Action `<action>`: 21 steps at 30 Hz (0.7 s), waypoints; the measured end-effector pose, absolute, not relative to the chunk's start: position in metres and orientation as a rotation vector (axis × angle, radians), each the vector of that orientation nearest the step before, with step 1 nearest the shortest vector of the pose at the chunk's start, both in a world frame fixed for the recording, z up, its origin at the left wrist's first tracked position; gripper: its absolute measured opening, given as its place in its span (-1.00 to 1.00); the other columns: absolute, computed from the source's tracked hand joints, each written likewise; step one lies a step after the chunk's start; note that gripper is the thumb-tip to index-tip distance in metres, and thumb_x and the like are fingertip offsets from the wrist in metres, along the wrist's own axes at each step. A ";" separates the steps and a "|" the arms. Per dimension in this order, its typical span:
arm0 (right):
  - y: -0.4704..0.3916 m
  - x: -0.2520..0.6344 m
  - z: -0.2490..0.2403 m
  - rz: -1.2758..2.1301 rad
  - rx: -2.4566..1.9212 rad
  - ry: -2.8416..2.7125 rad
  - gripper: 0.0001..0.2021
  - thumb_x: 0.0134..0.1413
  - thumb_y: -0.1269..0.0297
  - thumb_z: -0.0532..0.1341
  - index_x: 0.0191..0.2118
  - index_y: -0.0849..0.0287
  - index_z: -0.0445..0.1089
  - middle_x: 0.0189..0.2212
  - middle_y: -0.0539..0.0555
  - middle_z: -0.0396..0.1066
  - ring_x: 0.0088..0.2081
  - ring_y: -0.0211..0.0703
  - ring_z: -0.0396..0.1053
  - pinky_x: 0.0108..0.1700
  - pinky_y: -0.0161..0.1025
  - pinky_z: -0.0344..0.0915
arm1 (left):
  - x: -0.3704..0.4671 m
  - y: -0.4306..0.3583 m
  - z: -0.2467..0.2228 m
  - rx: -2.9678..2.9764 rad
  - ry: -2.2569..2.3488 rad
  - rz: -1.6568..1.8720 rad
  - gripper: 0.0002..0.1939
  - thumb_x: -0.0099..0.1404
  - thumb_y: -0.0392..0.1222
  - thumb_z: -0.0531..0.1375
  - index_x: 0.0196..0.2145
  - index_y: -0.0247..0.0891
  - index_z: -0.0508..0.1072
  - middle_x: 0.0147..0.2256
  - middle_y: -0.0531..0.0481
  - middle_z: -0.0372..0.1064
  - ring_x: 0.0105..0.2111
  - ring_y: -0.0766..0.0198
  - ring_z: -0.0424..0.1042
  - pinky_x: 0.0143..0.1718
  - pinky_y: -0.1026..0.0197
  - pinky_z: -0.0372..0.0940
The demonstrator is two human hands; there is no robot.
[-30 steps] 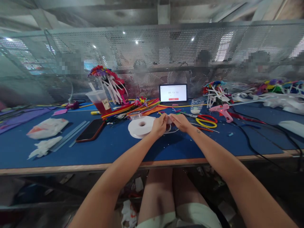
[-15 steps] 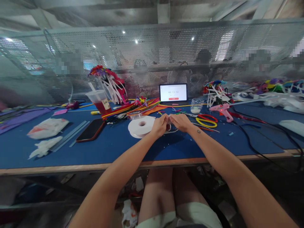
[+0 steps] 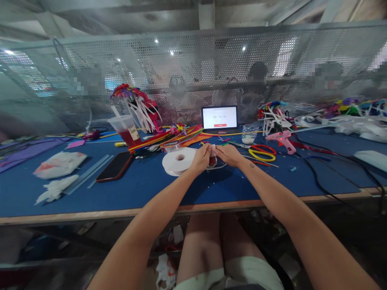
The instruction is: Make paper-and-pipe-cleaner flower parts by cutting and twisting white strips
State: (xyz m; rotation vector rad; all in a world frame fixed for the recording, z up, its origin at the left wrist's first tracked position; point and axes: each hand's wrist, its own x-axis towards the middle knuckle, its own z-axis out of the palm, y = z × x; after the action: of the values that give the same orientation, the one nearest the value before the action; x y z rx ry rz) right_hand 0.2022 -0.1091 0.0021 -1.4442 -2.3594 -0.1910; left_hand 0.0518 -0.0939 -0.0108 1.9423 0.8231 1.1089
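Observation:
My left hand (image 3: 201, 158) and my right hand (image 3: 229, 155) meet above the blue table, fingers closed and nearly touching. A small pale piece shows between the fingertips; its kind is too small to tell. Just beneath the fingers a small reddish item is partly hidden. Close to my left hand lies a white spool (image 3: 169, 164), flat on the table. Scissors (image 3: 262, 154) with red and yellow handles lie to the right of my right hand. Behind the spool is a clear round container (image 3: 171, 146).
Pipe cleaners (image 3: 151, 141) fan out behind the spool. Left are a cup of red drink (image 3: 125, 131), a phone (image 3: 114, 166) and a plastic bag (image 3: 59, 164). A tablet (image 3: 219, 117) stands at the back. Right are a pink glue gun (image 3: 284, 141) and its black cord (image 3: 314, 173).
My hands stay together in nearly the same place, with the fingertips slightly shifted. More of the pale piece shows between them. The whole view has moved a little.

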 end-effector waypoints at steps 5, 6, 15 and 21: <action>-0.107 0.201 0.000 -0.036 -1.322 -2.355 -0.60 0.22 0.14 -0.14 -0.43 0.22 0.33 -0.55 0.06 0.38 -0.49 -0.27 0.26 -0.44 -0.34 -0.03 | 0.053 -0.093 -0.011 1.855 0.810 1.139 -0.67 0.30 0.05 -0.10 -0.51 -0.21 0.11 -0.71 0.16 0.16 -0.74 0.40 0.19 -0.69 0.33 0.09; -0.107 0.200 0.000 -0.011 -1.302 -2.348 -0.61 0.20 0.15 -0.11 -0.45 0.22 0.33 -0.56 0.05 0.37 -0.50 -0.27 0.25 -0.45 -0.35 -0.03 | 0.052 -0.093 -0.011 1.836 0.810 1.141 -0.67 0.29 0.05 -0.10 -0.51 -0.21 0.11 -0.70 0.16 0.16 -0.74 0.40 0.18 -0.69 0.33 0.09; -0.105 0.200 -0.002 0.229 -1.182 -2.259 -0.76 0.06 0.24 0.02 -0.54 0.20 0.27 -0.67 -0.01 0.28 -0.57 -0.29 0.19 -0.48 -0.36 -0.03 | 0.051 -0.095 -0.009 1.798 0.788 1.105 -0.70 0.27 0.02 -0.04 -0.51 -0.22 0.12 -0.70 0.16 0.20 -0.71 0.39 0.21 -0.65 0.32 0.10; -0.105 0.203 -0.001 0.484 -1.091 -2.167 -0.77 0.03 0.19 0.07 -0.54 0.20 0.26 -0.69 -0.05 0.25 -0.59 -0.31 0.19 -0.49 -0.36 0.02 | 0.052 -0.091 -0.011 1.778 0.790 1.134 -0.74 0.24 -0.06 0.04 -0.52 -0.24 0.15 -0.69 0.18 0.17 -0.70 0.43 0.18 -0.64 0.35 0.06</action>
State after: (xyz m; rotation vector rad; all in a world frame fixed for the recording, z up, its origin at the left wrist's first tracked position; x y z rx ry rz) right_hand 0.2028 -0.1053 -0.0015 -1.0909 -2.1671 0.4840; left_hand 0.0521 -0.0907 -0.0106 1.7778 0.7904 1.1335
